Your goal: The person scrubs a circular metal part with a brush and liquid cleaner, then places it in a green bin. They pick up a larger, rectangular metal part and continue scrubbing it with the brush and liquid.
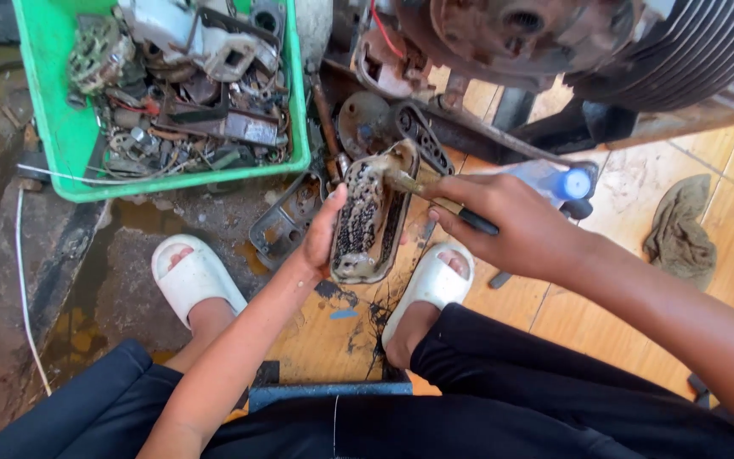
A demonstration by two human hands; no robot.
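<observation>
My left hand (323,234) holds an oblong, dirty metal engine cover (371,217) upright from its left side, its ribbed inner face turned toward me and streaked with whitish foam. My right hand (516,225) grips a paintbrush (435,200) with a dark handle and a brass ferrule. The brush's bristles press on the upper edge of the cover. Both hands hover above the floor between my feet in white slippers (193,276).
A green plastic crate (57,127) full of greasy metal parts stands at the upper left. An engine with cooling fins (681,59) fills the top right. A loose metal plate (286,221), a blue-capped bottle (567,183) and a rag (680,229) lie on the floor.
</observation>
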